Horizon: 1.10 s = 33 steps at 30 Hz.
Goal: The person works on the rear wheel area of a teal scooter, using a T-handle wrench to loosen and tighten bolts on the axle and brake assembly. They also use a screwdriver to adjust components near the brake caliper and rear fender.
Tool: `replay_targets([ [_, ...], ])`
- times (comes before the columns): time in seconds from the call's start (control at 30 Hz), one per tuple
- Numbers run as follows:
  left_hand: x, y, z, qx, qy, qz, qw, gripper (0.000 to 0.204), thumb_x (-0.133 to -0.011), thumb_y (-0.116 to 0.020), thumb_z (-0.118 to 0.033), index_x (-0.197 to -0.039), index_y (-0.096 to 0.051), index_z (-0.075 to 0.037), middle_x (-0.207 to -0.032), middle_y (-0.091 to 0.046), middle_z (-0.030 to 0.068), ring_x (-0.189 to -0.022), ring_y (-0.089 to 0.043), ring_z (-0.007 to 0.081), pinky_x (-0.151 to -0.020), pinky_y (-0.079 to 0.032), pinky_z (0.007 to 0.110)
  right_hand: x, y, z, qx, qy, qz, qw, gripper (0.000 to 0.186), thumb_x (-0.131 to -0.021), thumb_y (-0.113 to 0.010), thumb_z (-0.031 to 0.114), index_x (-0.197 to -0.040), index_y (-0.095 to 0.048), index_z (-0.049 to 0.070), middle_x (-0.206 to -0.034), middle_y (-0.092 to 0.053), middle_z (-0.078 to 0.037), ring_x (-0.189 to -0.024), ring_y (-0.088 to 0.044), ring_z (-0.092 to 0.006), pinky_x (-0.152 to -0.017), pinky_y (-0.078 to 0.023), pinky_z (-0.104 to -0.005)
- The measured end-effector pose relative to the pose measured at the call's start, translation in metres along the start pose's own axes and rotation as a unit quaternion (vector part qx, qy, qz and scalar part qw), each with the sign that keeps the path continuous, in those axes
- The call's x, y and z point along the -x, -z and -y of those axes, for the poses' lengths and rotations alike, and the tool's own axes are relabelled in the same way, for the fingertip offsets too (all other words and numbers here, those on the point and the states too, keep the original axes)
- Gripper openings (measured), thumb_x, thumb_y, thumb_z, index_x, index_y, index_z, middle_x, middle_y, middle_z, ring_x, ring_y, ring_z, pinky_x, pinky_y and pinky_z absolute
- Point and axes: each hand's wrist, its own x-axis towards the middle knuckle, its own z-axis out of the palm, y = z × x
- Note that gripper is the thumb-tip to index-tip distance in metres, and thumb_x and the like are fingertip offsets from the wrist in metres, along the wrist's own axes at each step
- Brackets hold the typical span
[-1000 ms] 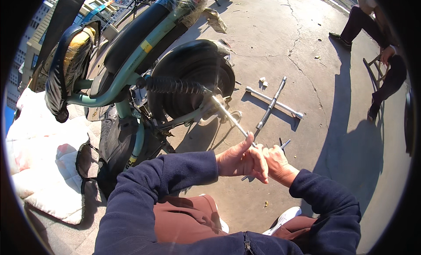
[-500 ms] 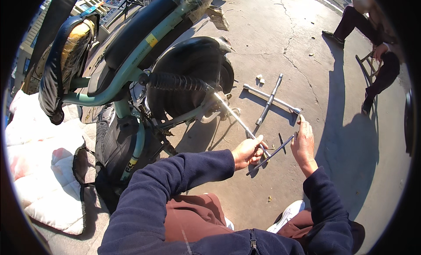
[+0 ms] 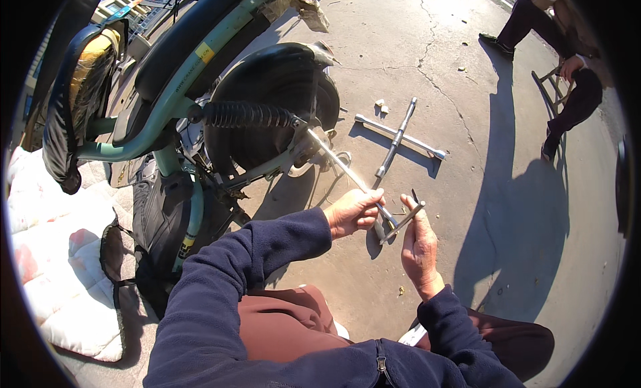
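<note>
A long T-bar socket wrench (image 3: 338,162) reaches from the rear wheel hub of a green-framed two-wheeler toward me. My left hand (image 3: 352,213) is closed round its shaft near the handle end. The sliding crossbar (image 3: 404,221) sits across that end, slanting from lower left to upper right. Along the crossbar's right side is my right hand (image 3: 420,251), fingers stretched and not wrapped round it, seemingly touching the bar. The black wheel (image 3: 230,128) and the coil shock absorber (image 3: 247,114) stand beyond my left hand.
A four-way lug wrench (image 3: 404,134) lies on the concrete beside small white scraps (image 3: 381,106). The green frame (image 3: 150,140) and a quilted white cover (image 3: 63,254) fill the left. At the right a person (image 3: 574,74) sits on a stool (image 3: 552,91).
The crossbar has turned, and my right hand has swung lower and nearer to me along with it. My left hand stays on the shaft. The whole view has shifted slightly.
</note>
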Motion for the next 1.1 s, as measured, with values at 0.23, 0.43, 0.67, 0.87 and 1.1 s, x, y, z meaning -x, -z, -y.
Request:
replay_targets([
  [0.23, 0.001, 0.002, -0.008, 0.023, -0.036, 0.027, 0.999, 0.022, -0.094, -0.061, -0.029, -0.086, -0.058, -0.009, -0.059, -0.040, -0.0052, -0.048, -0.033, 0.0064, -0.046, -0.029, 0.020, 0.022, -0.009, -0.011, 0.204, -0.278, 0.120, 0.931, 0.033, -0.088, -0.051, 0.011, -0.119, -0.056, 0.001, -0.080, -0.066, -0.023, -0.073, -0.066, -0.0374, -0.067, -0.052, -0.0458],
  [0.43, -0.004, 0.006, -0.002, -0.008, -0.030, -0.015, 0.999, 0.024, -0.095, -0.059, -0.031, -0.086, -0.055, -0.009, -0.057, -0.036, -0.0062, -0.048, -0.033, 0.0071, -0.047, -0.027, 0.022, 0.011, 0.009, -0.007, -0.086, -0.120, -0.011, 0.989, 0.057, -0.080, -0.052, -0.004, -0.137, -0.041, -0.004, -0.120, -0.057, -0.021, -0.082, -0.063, -0.0252, -0.072, -0.053, -0.0305],
  [0.67, 0.011, 0.022, 0.006, -0.045, -0.015, -0.070, 0.996, 0.025, -0.096, -0.058, -0.032, -0.086, -0.055, -0.008, -0.055, -0.033, -0.0065, -0.047, -0.030, 0.0071, -0.047, -0.027, 0.023, 0.062, -0.020, 0.013, 0.171, 0.153, 0.184, 0.956, 0.014, -0.063, -0.064, 0.004, -0.075, -0.057, 0.006, -0.095, -0.067, -0.005, -0.083, -0.059, -0.0206, -0.072, -0.045, -0.0329],
  [0.87, 0.005, 0.020, 0.002, -0.030, -0.063, -0.025, 0.997, 0.025, -0.096, -0.057, -0.031, -0.088, -0.055, -0.008, -0.056, -0.036, -0.0062, -0.047, -0.032, 0.0074, -0.048, -0.027, 0.023, 0.048, -0.024, 0.005, -0.333, -0.423, 0.177, 0.824, 0.036, -0.097, -0.053, 0.024, -0.123, -0.054, 0.001, -0.099, -0.067, -0.010, -0.060, -0.057, -0.0134, -0.056, -0.048, -0.0254],
  [1.1, 0.012, 0.000, 0.015, -0.027, -0.024, -0.005, 0.999, 0.023, -0.095, -0.059, -0.030, -0.088, -0.057, -0.009, -0.061, -0.045, -0.0054, -0.050, -0.039, 0.0063, -0.047, -0.030, 0.022, 0.027, -0.012, 0.031, -0.398, -0.257, 0.015, 0.881, 0.057, -0.090, -0.055, 0.002, -0.143, -0.034, 0.008, -0.134, -0.048, -0.017, -0.101, -0.062, -0.0242, -0.086, -0.053, -0.0347],
])
